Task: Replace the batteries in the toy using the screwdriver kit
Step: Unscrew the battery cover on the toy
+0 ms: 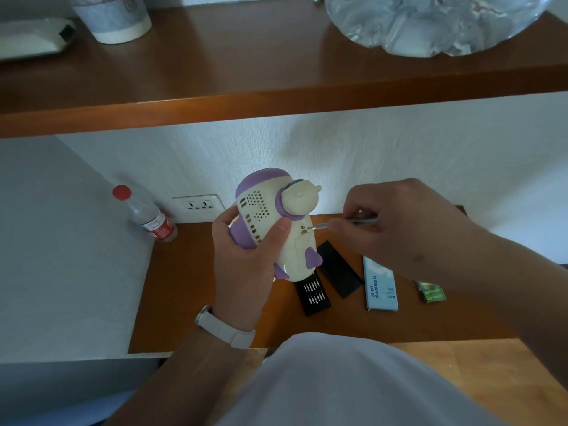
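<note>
- The toy (270, 222), a cream and purple figure, is held in the air above the desk (196, 290), tilted, with its rounded head up and to the right and its purple feet down towards the person.
- The left hand (246, 250) grips the toy from the left and below. Its fingers are curled round the purple side and its thumb is pressed on the perforated cream panel.
- The right hand (399, 229) pinches the screwdriver (359, 222) between thumb and fingertips, the other fingers curled loosely over it.
- What the next turn depends on: the screwdriver's long axis runs almost level, from the right hand leftward. Its tip meets the screw (302, 227) on the cream shell just under the purple collar, so the screw lies left of the right fingers and near the left thumb.
- The battery cover (296, 250) shows as a faint outline below the screw and looks to be in place, so I judge the screw is being worked and the swap not begun.
- Counted: one toy, one screwdriver in hand and one screw that I can see.
- On the desk under the hands lie one bit tray (313, 295) with two rows of bits too small to count, one black lid (339, 270), one pale blue box (381, 287), and one green battery pack (431, 292), its cells not countable.
</note>
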